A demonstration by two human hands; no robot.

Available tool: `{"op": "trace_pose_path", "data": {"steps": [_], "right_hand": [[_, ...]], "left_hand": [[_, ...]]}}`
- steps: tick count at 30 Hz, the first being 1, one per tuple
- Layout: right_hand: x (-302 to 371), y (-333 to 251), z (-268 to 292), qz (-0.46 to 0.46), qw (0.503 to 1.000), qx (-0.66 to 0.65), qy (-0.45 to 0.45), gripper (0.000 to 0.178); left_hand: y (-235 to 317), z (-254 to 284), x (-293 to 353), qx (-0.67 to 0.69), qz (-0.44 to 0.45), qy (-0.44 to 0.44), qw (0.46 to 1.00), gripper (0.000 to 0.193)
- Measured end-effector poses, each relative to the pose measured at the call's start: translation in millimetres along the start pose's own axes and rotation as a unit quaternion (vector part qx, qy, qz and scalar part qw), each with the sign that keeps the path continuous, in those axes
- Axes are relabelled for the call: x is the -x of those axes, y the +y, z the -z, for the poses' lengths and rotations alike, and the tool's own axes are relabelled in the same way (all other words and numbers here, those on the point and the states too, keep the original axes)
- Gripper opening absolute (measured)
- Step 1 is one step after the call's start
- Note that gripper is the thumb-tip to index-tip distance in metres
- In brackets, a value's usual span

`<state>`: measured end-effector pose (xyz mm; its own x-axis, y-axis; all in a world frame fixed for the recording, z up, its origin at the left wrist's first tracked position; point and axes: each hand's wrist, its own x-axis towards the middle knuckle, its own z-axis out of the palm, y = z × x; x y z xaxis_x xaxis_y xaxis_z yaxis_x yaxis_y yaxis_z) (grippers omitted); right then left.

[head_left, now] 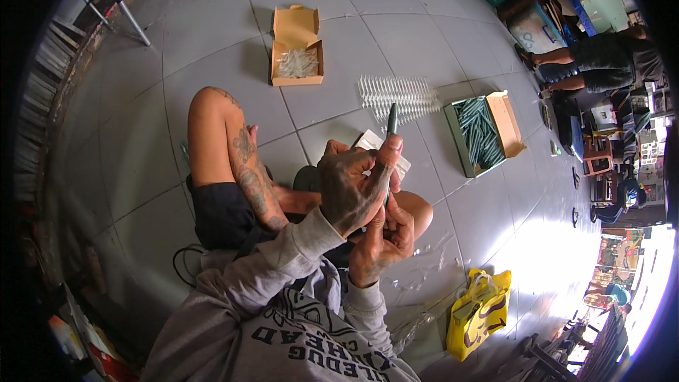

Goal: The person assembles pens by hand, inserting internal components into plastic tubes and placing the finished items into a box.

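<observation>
A dark green pen [392, 120] stood nearly upright between the person's two hands, its long axis running roughly from 12 to 6 o'clock and its tapered end pointing to 12. The left hand [357, 185] was curled almost closed around the pen, with the thumb laid along its barrel, so the exposed upper part showed at about 1 o'clock from that hand. The right hand [383, 240] sat at 5 o'clock from the left, nearly closed too, its thumb and finger pinched at the pen's lower end; of the two, it was the nearer to that end.

On the tiled floor [219, 42], a green box [456, 138] full of similar pens lay at 2 o'clock from the left hand, rows of clear plastic pieces [399, 97] at 1, and an open brown cardboard box [296, 25] holding more clear pieces at 11.

The pen's middle was hidden behind the left thumb and fingers, and its lowest tip was lost in the right hand's pinch; whether that hand also held some small part could not be told. A white packet [370, 139] beyond the left hand was partly covered by it.
</observation>
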<state>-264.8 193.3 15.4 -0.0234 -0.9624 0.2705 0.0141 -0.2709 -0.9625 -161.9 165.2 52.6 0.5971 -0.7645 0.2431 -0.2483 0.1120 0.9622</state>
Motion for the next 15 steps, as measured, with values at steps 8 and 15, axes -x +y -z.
{"op": "trace_pose_path", "data": {"steps": [8,15], "right_hand": [[7,-15,2,-0.028,0.998,-0.061,-0.006,0.016],[3,-27,11,-0.081,0.983,-0.163,-0.026,0.016]], "left_hand": [[13,6,3,0.004,-0.016,-0.034,0.999,0.052],[17,13,15,0.135,-0.069,-0.088,0.985,0.032]]}}
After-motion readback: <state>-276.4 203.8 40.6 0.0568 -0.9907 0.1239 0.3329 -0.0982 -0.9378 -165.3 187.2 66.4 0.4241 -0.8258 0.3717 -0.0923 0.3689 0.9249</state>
